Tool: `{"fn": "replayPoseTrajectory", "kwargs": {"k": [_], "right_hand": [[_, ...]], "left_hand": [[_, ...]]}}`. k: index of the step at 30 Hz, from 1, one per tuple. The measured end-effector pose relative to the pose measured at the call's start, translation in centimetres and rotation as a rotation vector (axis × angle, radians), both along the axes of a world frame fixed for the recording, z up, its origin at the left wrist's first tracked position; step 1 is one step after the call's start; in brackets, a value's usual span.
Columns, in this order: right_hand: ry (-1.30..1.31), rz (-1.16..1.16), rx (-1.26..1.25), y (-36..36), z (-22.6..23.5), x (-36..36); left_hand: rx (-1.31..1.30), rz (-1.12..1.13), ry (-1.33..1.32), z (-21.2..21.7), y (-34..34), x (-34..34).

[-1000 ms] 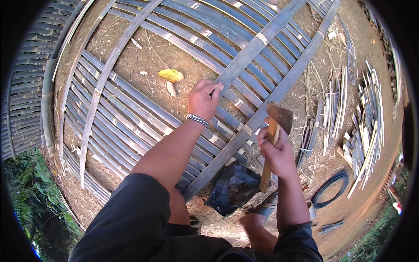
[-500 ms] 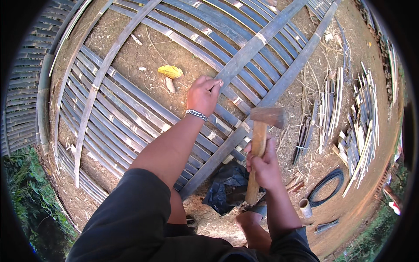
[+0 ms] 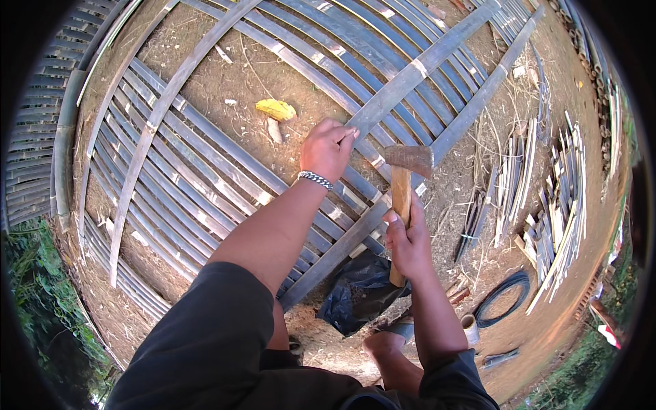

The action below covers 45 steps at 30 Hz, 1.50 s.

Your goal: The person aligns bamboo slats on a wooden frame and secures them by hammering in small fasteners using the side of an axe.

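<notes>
My left hand [image 3: 326,152], with a chain bracelet at the wrist, rests at the near end of a dark bamboo crosspiece [image 3: 418,67]. Its thumb and forefinger are pinched together there; what sits between them is too small to make out. My right hand [image 3: 410,242] is wrapped round the wooden handle of a hatchet [image 3: 400,198]. The rusty hatchet head is raised to the right of my left hand, in front of a second crosspiece [image 3: 352,242]. Beneath both hands lies a panel of split bamboo slats [image 3: 225,167], spaced apart and crossed by longer strips.
A black plastic bag [image 3: 352,297] lies near my feet. To the right are bundles of thin bamboo strips [image 3: 564,212], a coil of black cord [image 3: 503,298] and a short tube [image 3: 470,329]. A yellow leaf [image 3: 276,109] lies on the dirt. Another slatted panel [image 3: 34,130] stands far left.
The hatchet has moved up and away from me, its handle now more upright. My left hand keeps its pinch at the crosspiece. The whole view has shifted slightly.
</notes>
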State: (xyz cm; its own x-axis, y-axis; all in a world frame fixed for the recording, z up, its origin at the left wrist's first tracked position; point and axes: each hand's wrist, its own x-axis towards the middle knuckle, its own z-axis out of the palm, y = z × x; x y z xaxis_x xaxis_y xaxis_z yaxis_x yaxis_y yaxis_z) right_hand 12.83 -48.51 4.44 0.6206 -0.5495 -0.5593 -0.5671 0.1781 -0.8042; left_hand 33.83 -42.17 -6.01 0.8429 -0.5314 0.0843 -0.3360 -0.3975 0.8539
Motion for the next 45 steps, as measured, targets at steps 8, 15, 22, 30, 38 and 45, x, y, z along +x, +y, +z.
{"fn": "replayPoseTrajectory", "kwargs": {"k": [8,15,22,30,38,45], "right_hand": [[-0.064,0.103,-0.143,0.2,-1.5,1.0],[-0.040,0.055,-0.032,0.0,0.3,2.5],[-0.069,0.059,0.016,0.1,-0.2,1.9],[0.124,-0.405,-0.152,-1.6,-4.8,-2.8],[0.149,-0.731,-0.014,-1.7,-8.2,-3.9],[0.185,-0.583,-0.133,-0.8,-7.6,-2.8]], "left_hand": [[0.004,0.041,-0.040,0.2,-0.2,-0.1],[0.026,-0.005,-0.131,-0.1,0.0,0.2],[0.055,0.000,-0.099,0.1,-0.1,0.0],[0.037,0.002,-0.094,-0.3,-0.1,0.1],[0.031,-0.013,-0.122,-0.2,-0.4,0.0],[0.024,-0.007,-0.135,-0.4,-0.2,0.0]]}}
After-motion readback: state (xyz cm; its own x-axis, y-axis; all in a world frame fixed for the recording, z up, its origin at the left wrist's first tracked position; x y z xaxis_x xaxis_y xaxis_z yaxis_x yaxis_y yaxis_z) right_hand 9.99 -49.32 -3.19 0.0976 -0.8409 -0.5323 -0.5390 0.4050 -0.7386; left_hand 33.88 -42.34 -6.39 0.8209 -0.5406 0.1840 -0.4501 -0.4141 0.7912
